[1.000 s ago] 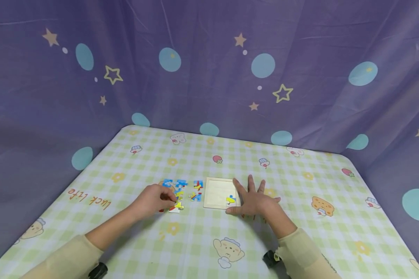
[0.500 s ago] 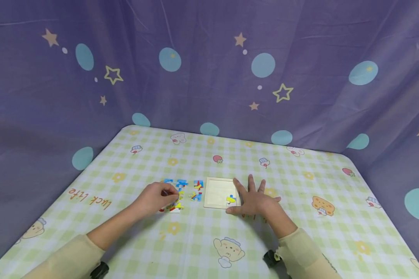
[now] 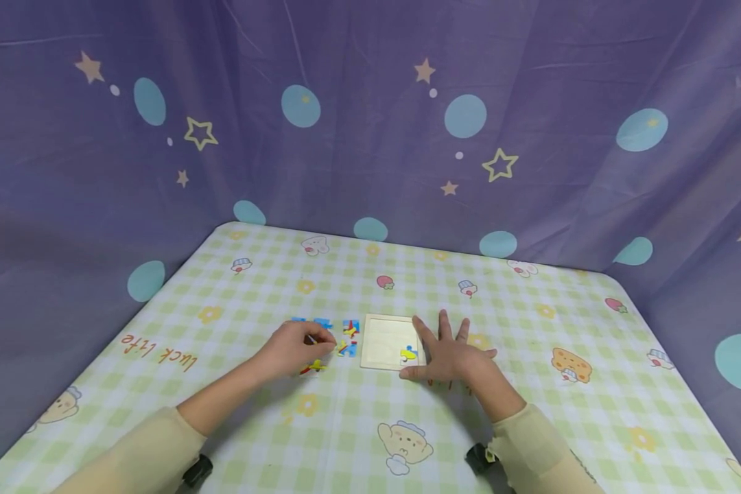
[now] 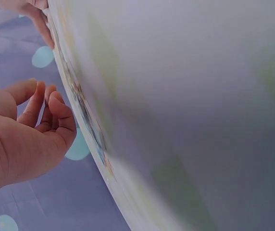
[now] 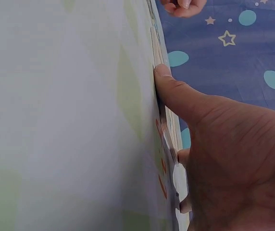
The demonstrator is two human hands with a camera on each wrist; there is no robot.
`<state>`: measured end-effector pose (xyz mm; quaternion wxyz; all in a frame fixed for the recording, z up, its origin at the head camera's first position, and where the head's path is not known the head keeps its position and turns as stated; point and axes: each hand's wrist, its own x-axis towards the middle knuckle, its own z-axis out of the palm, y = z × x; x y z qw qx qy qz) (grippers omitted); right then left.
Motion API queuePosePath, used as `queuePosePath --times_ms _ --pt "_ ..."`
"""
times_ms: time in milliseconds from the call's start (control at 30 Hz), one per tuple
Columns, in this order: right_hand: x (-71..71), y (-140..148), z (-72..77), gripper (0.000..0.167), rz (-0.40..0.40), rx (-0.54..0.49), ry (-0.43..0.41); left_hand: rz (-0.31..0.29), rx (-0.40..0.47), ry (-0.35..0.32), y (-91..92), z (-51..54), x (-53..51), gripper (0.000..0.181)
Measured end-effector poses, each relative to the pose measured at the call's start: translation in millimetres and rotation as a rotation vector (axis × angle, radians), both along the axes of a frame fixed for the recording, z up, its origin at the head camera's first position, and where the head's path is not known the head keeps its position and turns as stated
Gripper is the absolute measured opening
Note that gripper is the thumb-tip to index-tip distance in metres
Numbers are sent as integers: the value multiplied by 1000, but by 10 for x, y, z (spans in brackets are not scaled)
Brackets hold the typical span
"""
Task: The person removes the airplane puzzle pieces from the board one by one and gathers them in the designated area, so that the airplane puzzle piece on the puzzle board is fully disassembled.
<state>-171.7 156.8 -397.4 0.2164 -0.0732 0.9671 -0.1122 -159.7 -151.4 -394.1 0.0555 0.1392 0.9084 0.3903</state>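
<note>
In the head view, my left hand [image 3: 296, 348] is over the loose puzzle pieces, thumb and forefinger pinched together. The puzzle piece between them is almost wholly hidden by the fingers. The left wrist view shows that hand [image 4: 36, 120] raised off the table, its other fingers curled. Blue, red and yellow puzzle pieces [image 3: 350, 328] lie around and beneath it. To their right is a square wooden puzzle tray [image 3: 364, 343], with one yellow-and-blue piece [image 3: 409, 353] at its lower right corner. My right hand [image 3: 447, 357] rests with spread fingers on the tray's right side.
A green-and-white checked tablecloth [image 3: 401, 398] with cartoon prints covers the table. Purple curtains [image 3: 370, 137] with stars and blue dots rise behind the table and at both sides. A dark strap-like item [image 3: 480, 458] sits under the right sleeve.
My left hand has shifted right across the loose pieces, closer to the tray, with its fingertips together. My right hand and the tray have stayed in place.
</note>
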Motion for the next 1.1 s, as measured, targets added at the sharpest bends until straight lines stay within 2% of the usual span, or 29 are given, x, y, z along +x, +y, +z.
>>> queuePosePath --times_ms 100,333,667,1100 --pt "3 2 7 112 0 -1 0 -7 26 -11 73 5 -23 5" --pt "8 7 14 112 2 -3 3 -33 109 -88 225 6 -67 9" --pt "-9 -9 -7 111 5 7 2 -39 137 -109 439 1 -138 10" --pt "-9 5 -24 112 4 12 7 -123 173 -109 741 -51 -242 11"
